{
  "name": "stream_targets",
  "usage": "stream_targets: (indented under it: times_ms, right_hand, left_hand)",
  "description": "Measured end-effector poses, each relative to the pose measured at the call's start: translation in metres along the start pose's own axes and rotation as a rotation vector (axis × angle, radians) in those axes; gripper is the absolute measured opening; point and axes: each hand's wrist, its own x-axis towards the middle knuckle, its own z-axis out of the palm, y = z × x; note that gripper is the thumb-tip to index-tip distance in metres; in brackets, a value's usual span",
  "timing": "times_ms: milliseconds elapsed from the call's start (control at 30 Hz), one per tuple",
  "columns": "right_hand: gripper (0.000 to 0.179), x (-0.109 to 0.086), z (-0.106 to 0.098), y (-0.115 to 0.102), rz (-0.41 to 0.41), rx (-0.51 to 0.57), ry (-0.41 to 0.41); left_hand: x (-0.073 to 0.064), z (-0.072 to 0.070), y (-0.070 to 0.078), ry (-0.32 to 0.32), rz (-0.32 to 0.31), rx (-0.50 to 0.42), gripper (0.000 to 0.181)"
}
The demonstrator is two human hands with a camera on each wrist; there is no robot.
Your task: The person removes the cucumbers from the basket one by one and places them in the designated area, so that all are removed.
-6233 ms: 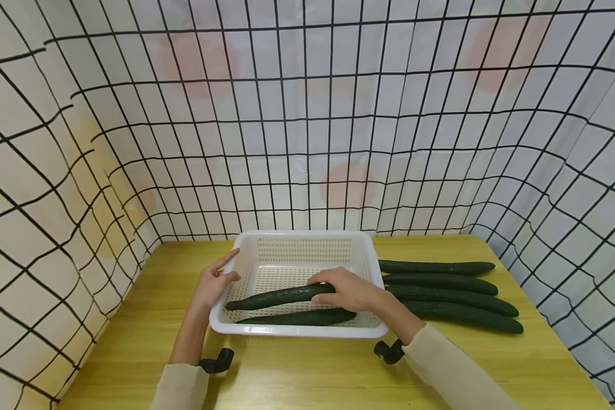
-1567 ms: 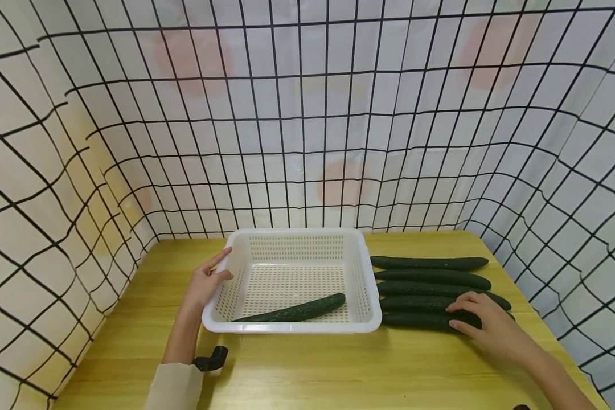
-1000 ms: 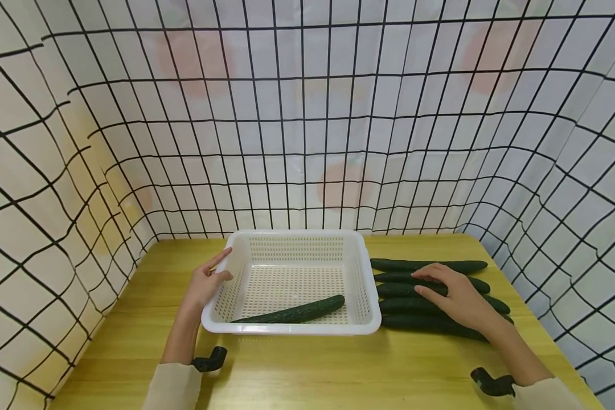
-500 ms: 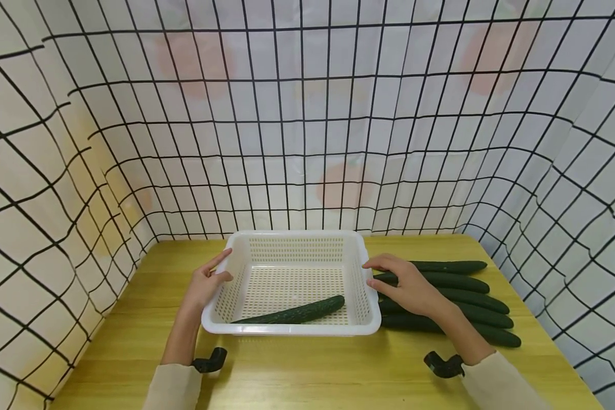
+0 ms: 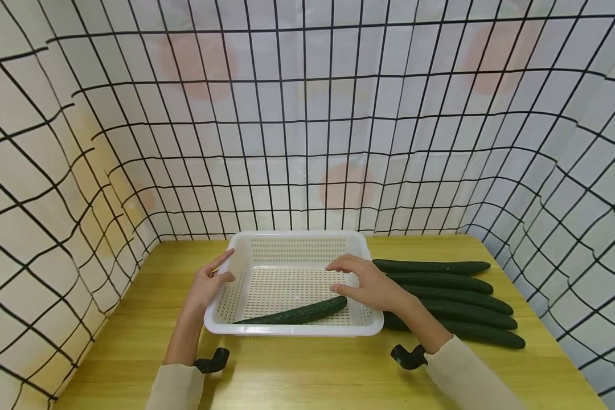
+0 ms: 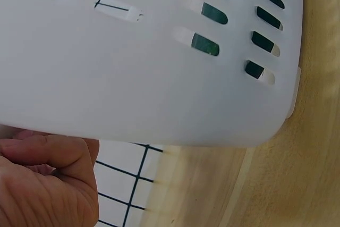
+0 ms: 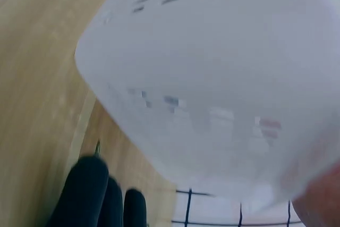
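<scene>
A white perforated plastic basket (image 5: 294, 329) sits on the table, and my left hand (image 5: 205, 287) grips its left rim, thumb over the inside. The left wrist view shows curled fingers of that hand (image 6: 48, 179) under the basket's edge. One dark green cucumber (image 5: 302, 313) lies slanted along the near side inside the basket. My right hand (image 5: 371, 285) reaches over the right rim, thumb and fingers apart and holding nothing, just above and right of that cucumber's thicker end. In the blurred right wrist view, part of the right hand (image 7: 321, 198) shows at the edge beside the basket wall.
Several cucumbers (image 5: 466, 312) lie side by side on the yellow wooden table (image 5: 297, 376), right of the basket; the right forearm covers part of them. Black netting (image 5: 307, 154) before a white sheet surrounds the table's back and sides.
One of two cucumbers seen in the basket earlier has joined the row at right. My right hand let go there and moved left over the basket. My left hand stays at the rim.
</scene>
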Motion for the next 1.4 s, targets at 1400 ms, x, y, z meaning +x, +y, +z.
stream_targets:
  times_ms: [1400]
  right_hand:
    - [0.044,0.042,0.062,-0.018,-0.022,-0.324,-0.463]
  left_hand:
    - [0.007,-0.001,-0.009,-0.006,0.012,-0.026,0.068]
